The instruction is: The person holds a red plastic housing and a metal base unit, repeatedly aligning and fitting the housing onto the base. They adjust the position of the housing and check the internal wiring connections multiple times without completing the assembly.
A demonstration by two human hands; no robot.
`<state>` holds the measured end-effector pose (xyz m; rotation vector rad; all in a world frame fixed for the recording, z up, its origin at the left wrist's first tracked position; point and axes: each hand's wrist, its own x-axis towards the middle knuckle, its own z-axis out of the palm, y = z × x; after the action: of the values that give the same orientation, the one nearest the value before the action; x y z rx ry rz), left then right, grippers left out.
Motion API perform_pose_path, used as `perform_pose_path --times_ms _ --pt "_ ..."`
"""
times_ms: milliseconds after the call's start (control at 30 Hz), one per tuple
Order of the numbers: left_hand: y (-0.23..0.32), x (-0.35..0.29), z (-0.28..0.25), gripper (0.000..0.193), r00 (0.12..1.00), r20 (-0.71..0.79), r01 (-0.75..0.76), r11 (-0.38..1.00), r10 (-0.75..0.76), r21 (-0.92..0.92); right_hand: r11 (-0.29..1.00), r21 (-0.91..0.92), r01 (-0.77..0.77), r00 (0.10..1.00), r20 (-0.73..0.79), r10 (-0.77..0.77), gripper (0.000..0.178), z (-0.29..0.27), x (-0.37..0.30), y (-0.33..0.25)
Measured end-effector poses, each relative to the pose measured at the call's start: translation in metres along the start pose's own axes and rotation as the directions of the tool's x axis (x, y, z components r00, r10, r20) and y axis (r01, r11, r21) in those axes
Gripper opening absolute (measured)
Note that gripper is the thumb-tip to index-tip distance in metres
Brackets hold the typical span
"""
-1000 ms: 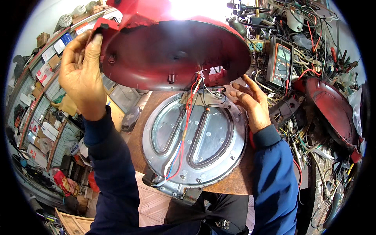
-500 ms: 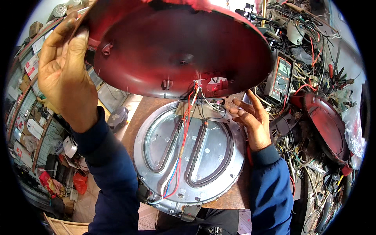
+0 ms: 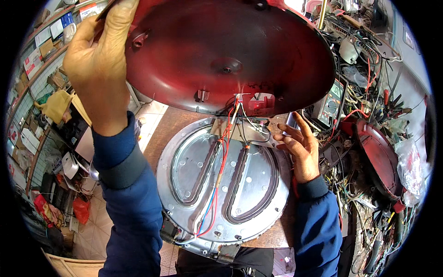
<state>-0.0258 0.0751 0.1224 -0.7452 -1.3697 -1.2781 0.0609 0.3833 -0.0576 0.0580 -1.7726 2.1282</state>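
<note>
My left hand (image 3: 102, 69) is closed on the upper left edge of a round, dark red cover (image 3: 180, 51), which is raised and tilted with its hollow inside toward me. Below it lies a round metal heating plate (image 3: 251, 180) with two D-shaped heating tubes. Red, blue and white wires (image 3: 223, 159) run across the plate's middle up to a rectangular opening near the cover's lower edge. Just below the cover's lower right edge is my right hand (image 3: 302, 150), its fingers apart and holding nothing. Whether its fingertips touch the cover, I cannot tell.
The plate rests on a brown wooden table (image 3: 277, 237). To the right are a multimeter (image 3: 331, 104), tangled cables, a second red cover (image 3: 377, 157), a clear plastic bag (image 3: 410, 173) and pliers (image 3: 396, 108). Shelves with boxes (image 3: 34, 62) stand at the left.
My left hand has moved right and up with the cover, which has shifted slightly right and tilted further back. My right hand has barely moved.
</note>
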Motion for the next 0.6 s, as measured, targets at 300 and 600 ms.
perform_pose_path --times_ms 300,600 --pt "0.002 -0.002 -0.001 0.024 0.996 -0.006 -0.083 0.994 0.084 0.069 1.000 0.014 -0.001 1.000 0.020 0.001 0.074 -0.001 0.000 0.002" --pt "-0.008 0.002 0.009 0.025 0.946 0.027 -0.324 0.944 0.323 0.058 1.000 -0.001 -0.017 1.000 0.011 0.017 0.068 -0.005 0.002 0.006"
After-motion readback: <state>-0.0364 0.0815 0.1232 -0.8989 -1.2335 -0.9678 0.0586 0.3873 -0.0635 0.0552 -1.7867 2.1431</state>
